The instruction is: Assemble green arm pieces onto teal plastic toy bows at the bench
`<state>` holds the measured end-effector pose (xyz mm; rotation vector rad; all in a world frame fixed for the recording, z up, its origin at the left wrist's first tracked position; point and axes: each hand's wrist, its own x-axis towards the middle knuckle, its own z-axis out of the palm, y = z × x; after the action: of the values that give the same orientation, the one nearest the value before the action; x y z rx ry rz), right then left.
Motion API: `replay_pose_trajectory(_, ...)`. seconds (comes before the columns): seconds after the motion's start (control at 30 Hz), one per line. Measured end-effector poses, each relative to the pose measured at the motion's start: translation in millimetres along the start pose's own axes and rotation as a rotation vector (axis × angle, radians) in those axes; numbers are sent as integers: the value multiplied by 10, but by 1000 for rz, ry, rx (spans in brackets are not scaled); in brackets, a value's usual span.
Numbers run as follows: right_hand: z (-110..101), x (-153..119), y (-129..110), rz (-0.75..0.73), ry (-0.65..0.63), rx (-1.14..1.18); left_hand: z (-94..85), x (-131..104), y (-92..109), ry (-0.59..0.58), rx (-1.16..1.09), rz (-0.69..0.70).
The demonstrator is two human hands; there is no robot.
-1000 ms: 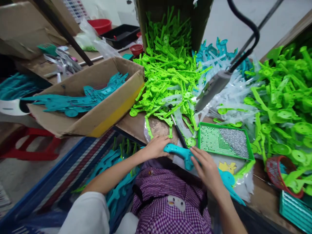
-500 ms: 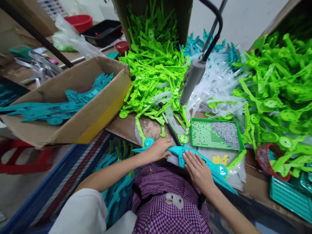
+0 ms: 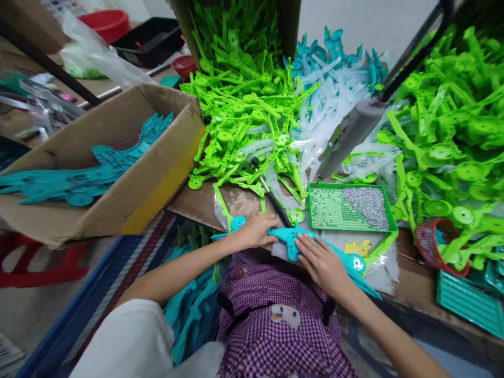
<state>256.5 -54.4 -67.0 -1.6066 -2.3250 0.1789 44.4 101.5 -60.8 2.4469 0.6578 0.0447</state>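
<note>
A long teal plastic part (image 3: 293, 245) with pointed ends lies across the table edge in front of me. It bears round eye discs, one by each hand. My left hand (image 3: 258, 231) is closed around its left portion, fingertips bent over it. Stretched flat over its right portion, my right hand (image 3: 321, 260) presses on the top; its thumb is hard to make out. Beyond the part lies a black-handled tool (image 3: 275, 202) with a metal shaft. A grey power screwdriver (image 3: 352, 134) hangs tilted above the table, apart from both hands.
A green perforated tray (image 3: 326, 212) holds small metal screws. Lime-green plastic parts (image 3: 244, 123) pile up behind and to the right. A cardboard box (image 3: 157, 168) with teal parts stands left. At right are a red basket (image 3: 429, 247) and a teal tray (image 3: 468, 302).
The hanging screwdriver has swung to the right and tilts more. Both hands stay on the teal plastic part with little change. The view has shifted slightly.
</note>
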Motion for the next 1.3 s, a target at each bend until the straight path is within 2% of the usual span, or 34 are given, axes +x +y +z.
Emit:
replay_pose_trajectory(0.1, -31, 57, 9, 16, -14, -9, -15, 34, 21, -16, -6, -10)
replay_pose_trajectory(0.23, 66, 83, -14, -8, -51, -43, -57, 108, 13, -47, -51, -49)
replay_pose_trajectory(0.33, 103, 46, -18, -4, -63, -25, -83, 151, -5, -92, -81, -22)
replay_pose_trajectory(0.4, 21, 46, 24, -23, -64, 42, -83, 156, -16, -74, -74, 6)
replay_pose_trajectory(0.47, -176, 143, 126, 12, 49, 142, -69, 146, -28, -36, -67, 19)
replay_pose_trajectory(0.5, -310, 249, 200, 68, 161, 194, -61, 140, -32, -25, -71, 24)
replay_pose_trajectory(0.57, -602, 591, 379, 272, 485, 272, -46, 129, -34, -15, -80, 26)
replay_pose_trajectory(0.6, -734, 817, 472, 335, 610, 327, -41, 126, -32, -15, -84, 26)
replay_pose_trajectory(0.63, -844, 1061, 560, 331, 686, 405, -39, 125, -27, -13, -88, 24)
replay_pose_trajectory(0.67, -923, 1304, 635, 305, 706, 496, -39, 125, -22, -11, -91, 19)
replay_pose_trajectory(0.73, -988, 1712, 738, 262, 622, 674, -42, 128, -11, -5, -90, 1)
replay_pose_trajectory(0.8, -947, 1928, 783, 284, 583, 778, -46, 133, -5, -4, -88, -12)
replay_pose_trajectory(0.87, -844, 1927, 804, 351, 642, 845, -50, 136, -4, -5, -88, -14)
replay_pose_trajectory(1.03, -582, 1493, 909, 493, 809, 1029, -46, 128, -5, -2, -80, 3)
replay_pose_trajectory(1.13, -498, 1322, 975, 546, 861, 1004, -40, 115, -9, 1, -73, -19)
replay_pose_trajectory(1.3, -400, 1281, 1021, 558, 871, 931, -64, 119, -4, -40, -106, -40)
